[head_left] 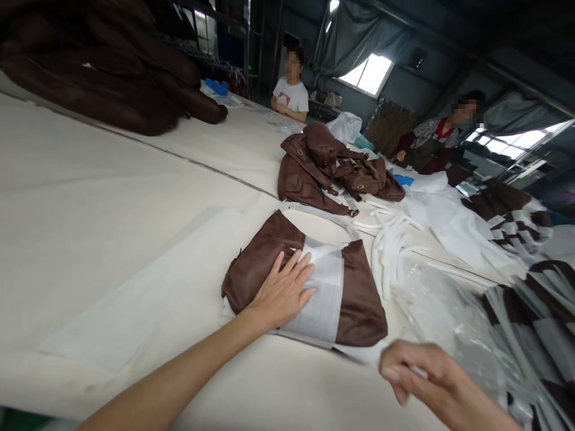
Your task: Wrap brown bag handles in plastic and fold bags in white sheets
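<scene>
A brown leather handbag point(363, 299) lies on the table in front of me, with a pale translucent wrapping band point(330, 287) around its middle. My left hand point(285, 287) rests on the bag and the band, its fingers spread and pressed flat. Near the bag's lower right corner is my right hand point(417, 374), fingers curled and thumb pinched against them. White sheet material point(366, 353) sticks out from under the bag and reaches close to that hand. Whether the pinch has hold of it is unclear, as the hand is slightly blurred.
Brown bags point(314, 167) lie just beyond, beside white foam tubes point(389, 245). Clear plastic bags point(449, 317) and wrapped brown bags point(539, 323) sit at right. A brown pile point(112, 78) covers the far left. Two people point(291, 93) stand across the table point(148, 191).
</scene>
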